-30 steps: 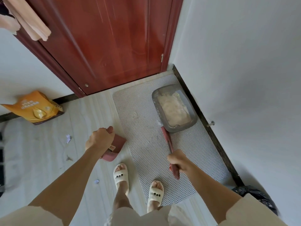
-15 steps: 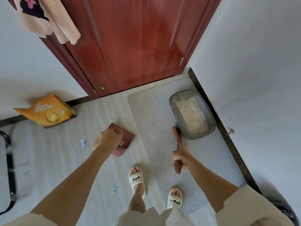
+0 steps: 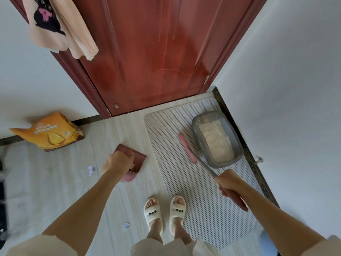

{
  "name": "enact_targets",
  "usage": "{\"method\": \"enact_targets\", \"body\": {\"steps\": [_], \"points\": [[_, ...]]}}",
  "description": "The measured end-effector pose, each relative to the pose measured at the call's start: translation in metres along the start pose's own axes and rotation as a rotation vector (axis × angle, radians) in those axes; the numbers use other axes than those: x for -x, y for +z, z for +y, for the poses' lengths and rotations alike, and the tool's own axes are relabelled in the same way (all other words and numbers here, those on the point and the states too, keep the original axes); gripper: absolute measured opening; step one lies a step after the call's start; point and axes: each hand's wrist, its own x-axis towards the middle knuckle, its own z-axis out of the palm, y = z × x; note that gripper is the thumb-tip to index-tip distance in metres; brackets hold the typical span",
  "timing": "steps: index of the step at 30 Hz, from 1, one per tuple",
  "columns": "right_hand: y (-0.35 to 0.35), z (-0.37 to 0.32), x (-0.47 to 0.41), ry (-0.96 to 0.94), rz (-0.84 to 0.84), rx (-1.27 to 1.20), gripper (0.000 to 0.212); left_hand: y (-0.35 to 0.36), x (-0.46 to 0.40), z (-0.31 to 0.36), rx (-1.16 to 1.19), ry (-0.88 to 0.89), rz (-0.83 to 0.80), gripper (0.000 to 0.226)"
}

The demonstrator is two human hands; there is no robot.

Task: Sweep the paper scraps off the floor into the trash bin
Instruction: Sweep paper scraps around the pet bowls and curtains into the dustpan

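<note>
2 paper scraps lie on the floor, centre-left and lower-centre. Left hand grips 1 dustpan mid-frame; right hand grips 1 broom over the mat.

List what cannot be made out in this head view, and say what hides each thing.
- Trash bin: not in frame.
- Dustpan handle and inside: hidden by the left hand.
- Broom bristles: blurred.
- Scrap and scrap: too small to read.
- Black object: cut off by left edge.
</note>
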Motion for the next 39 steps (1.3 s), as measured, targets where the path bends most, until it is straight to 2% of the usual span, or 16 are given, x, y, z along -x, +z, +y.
{"method": "enact_targets", "body": {"steps": [3, 6, 10, 12, 15, 19, 26, 29, 33, 36, 39], "points": [[-0.006, -0.015, -0.027, -0.027, 0.016, -0.031, 0.015, 0.0, -0.009, -0.002, -0.007, -0.01, 0.009, 0.043], [0.013, -0.041, -0.044, -0.049, -0.002, 0.042, 0.009, 0.002, -0.015, -0.002, -0.028, -0.031, 0.023, 0.043], [0.043, -0.063, -0.031, -0.129, -0.17, 0.183, 0.011, 0.005, -0.013, 0.003, -0.032, -0.057, 0.013, 0.045], [0.037, -0.067, -0.023, -0.189, -0.243, 0.246, 0.02, 0.005, -0.014, 0.008, -0.037, -0.063, 0.013, 0.043], [0.026, -0.078, -0.01, -0.267, -0.317, 0.289, 0.022, -0.003, -0.015, 0.011, -0.039, -0.062, 0.02, 0.044], [0.023, -0.091, -0.004, -0.32, -0.25, 0.314, 0.019, -0.017, -0.017, 0.007, 0.002, -0.097, 0.047, 0.046], [-0.001, -0.111, -0.032, -0.259, -0.003, 0.296, 0.015, -0.021, -0.022, -0.01, 0.037, -0.136, 0.03, 0.047], [0.0, -0.13, -0.052, -0.245, 0.049, 0.269, 0.013, -0.016, -0.021, -0.016, 0.006, -0.131, 0.031, 0.046], [0.019, -0.151, -0.078, -0.226, 0.03, 0.271, 0.016, -0.017, -0.026, -0.014, -0.018, -0.147, 0.05, 0.045], [0.046, -0.15, -0.076, -0.223, -0.081, 0.273, 0.016, -0.018, -0.03, -0.008, -0.019, -0.151, 0.041, 0.041], [0.042, -0.14, -0.059, -0.231, -0.171, 0.267, 0.018, -0.015, -0.026, 0.001, -0.022, -0.131, 0.019, 0.036]]}}
